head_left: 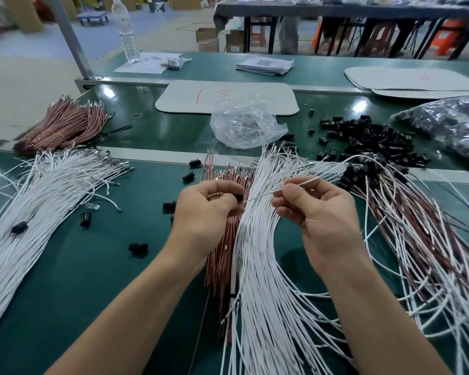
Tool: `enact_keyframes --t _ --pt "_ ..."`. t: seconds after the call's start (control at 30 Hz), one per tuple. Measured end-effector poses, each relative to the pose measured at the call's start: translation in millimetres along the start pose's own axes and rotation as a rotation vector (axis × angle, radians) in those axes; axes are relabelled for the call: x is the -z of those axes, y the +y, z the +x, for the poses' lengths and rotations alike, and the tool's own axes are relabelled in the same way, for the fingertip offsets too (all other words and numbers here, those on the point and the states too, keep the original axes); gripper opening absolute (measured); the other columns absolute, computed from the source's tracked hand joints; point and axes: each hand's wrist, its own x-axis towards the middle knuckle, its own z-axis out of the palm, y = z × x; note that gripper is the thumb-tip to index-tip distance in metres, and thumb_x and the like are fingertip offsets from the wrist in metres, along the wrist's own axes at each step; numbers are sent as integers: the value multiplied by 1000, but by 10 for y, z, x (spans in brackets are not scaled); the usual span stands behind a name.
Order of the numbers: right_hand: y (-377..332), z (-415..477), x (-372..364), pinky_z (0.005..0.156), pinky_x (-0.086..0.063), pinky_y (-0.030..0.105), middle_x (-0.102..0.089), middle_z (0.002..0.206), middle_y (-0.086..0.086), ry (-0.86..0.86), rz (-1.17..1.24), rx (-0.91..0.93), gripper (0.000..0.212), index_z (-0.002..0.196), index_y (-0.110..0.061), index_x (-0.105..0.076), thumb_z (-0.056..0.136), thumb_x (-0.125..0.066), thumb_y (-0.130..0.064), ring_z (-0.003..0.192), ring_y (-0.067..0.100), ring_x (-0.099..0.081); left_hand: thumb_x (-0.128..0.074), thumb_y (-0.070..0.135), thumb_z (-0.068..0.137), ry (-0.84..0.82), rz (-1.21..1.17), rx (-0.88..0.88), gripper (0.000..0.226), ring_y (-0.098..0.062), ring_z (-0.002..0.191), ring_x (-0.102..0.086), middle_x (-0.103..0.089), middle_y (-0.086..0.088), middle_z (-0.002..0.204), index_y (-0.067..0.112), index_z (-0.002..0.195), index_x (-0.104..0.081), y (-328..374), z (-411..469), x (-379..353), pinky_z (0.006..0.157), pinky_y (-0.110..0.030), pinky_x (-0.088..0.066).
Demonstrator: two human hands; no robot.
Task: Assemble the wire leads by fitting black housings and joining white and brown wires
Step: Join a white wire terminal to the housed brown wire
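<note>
My left hand (205, 209) grips a small black housing (238, 197) between its curled fingers, above a bundle of brown wires (222, 263). My right hand (317, 212) pinches a single white wire (263, 194) whose tip points into the housing. Under both hands lies a fan of white wires (257, 280). Finished leads with housings, white and brown wires (406, 231) are piled at the right. Loose black housings (368, 139) are heaped at the back right.
Another white wire pile (33, 212) lies at the left, with stray black housings (138, 248) on the green table (98, 266). A brown wire bundle (65, 123), a clear plastic bag (244, 123), a grey board (228, 97) and a water bottle (126, 31) stand further back.
</note>
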Motion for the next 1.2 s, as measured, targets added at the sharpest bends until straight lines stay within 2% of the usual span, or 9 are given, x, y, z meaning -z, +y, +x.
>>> enact_keyframes --t 0.1,0.2,0.4,0.57,0.9,1.1,1.2 --pt "-20 3 15 58 -57 23 -74 76 18 25 -15 36 22 77 -10 -75 90 -71 6 62 21 -71 -73 -7 82 27 37 19 34 -12 69 -70 -77 1 74 25 75 -80 -27 -2 -11 69 -20 -58" --pt "-33 4 17 57 -57 23 -74 75 16 39 -12 45 21 78 -10 -74 91 -70 6 61 21 -71 -75 -13 79 -45 -35 50 38 -12 74 -73 -78 -3 78 24 75 -80 -14 -25 -14 69 -17 -57" --pt "-38 7 10 56 -57 23 -74 75 16 32 -8 21 19 79 -8 -72 91 -69 7 60 20 -70 -72 -19 78 -128 -176 87 47 -17 84 -76 -80 -6 86 26 78 -83 14 -45 -34 73 -16 -56" --pt "-64 28 49 55 -56 21 -73 71 13 66 -2 42 18 81 -6 -71 90 -68 9 58 18 -69 -68 -23 79 -115 -215 104 48 -19 80 -77 -80 -8 85 23 76 -83 19 -35 -19 71 -18 -57" --pt "-73 32 58 53 -55 21 -72 70 15 41 10 20 22 77 -7 -71 89 -67 10 55 18 -67 -74 -17 77 -93 -151 120 46 -15 82 -76 -80 -5 85 28 76 -82 9 -34 -19 72 -17 -56" --pt "-70 17 44 52 -54 21 -72 70 14 23 14 -33 24 76 -9 -71 90 -67 10 55 18 -67 -72 -19 78 -120 -135 97 44 -14 79 -76 -79 -5 85 24 78 -83 10 -54 -25 73 -16 -56" --pt "-87 17 59 52 -55 20 -73 70 14 23 41 -62 27 73 -11 -73 90 -67 9 55 17 -68 -74 -16 78 -125 -145 95 42 -17 81 -75 -79 -5 86 24 78 -83 10 -51 -26 76 -19 -58"
